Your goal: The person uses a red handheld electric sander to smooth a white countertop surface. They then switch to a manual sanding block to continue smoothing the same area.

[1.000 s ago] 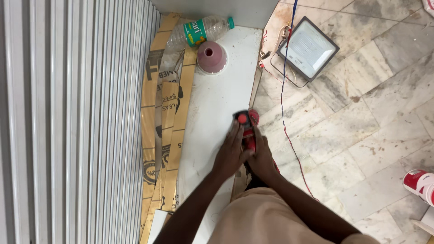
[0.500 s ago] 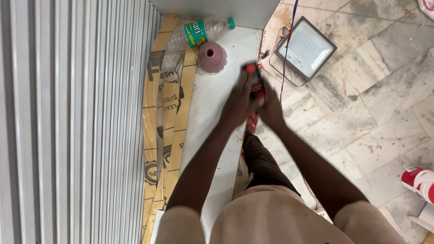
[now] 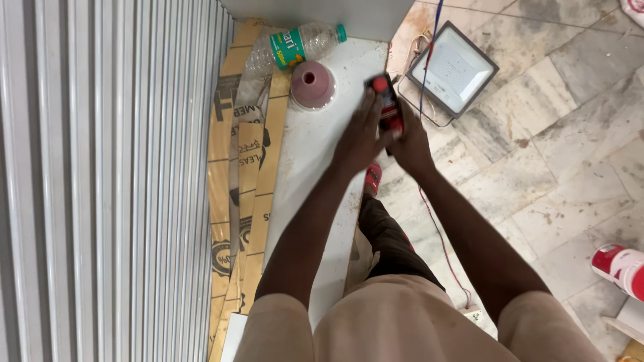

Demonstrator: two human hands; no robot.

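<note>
My left hand (image 3: 360, 134) and my right hand (image 3: 409, 144) both press on a small red and black tool (image 3: 387, 107) with a round red knob at its far end. The tool rests near the right edge of a long white board (image 3: 305, 167) that runs away from me over the floor. My left hand lies flat against the tool's left side, and my right hand wraps its right side. A pink dome-shaped cap (image 3: 312, 84) sits on the board just left of the tool. A clear plastic bottle (image 3: 298, 44) with a green label lies beyond it.
A corrugated metal shutter (image 3: 100, 181) fills the left. Flattened cardboard (image 3: 241, 167) lies between shutter and board. A square flood lamp (image 3: 453, 67) with a thin red and blue cable (image 3: 436, 228) sits on the marble floor. A red and white shoe (image 3: 620, 268) shows at the right.
Both hands slid the red and black tool along the board's right edge, away from me toward the far end, and my arms have stretched out.
</note>
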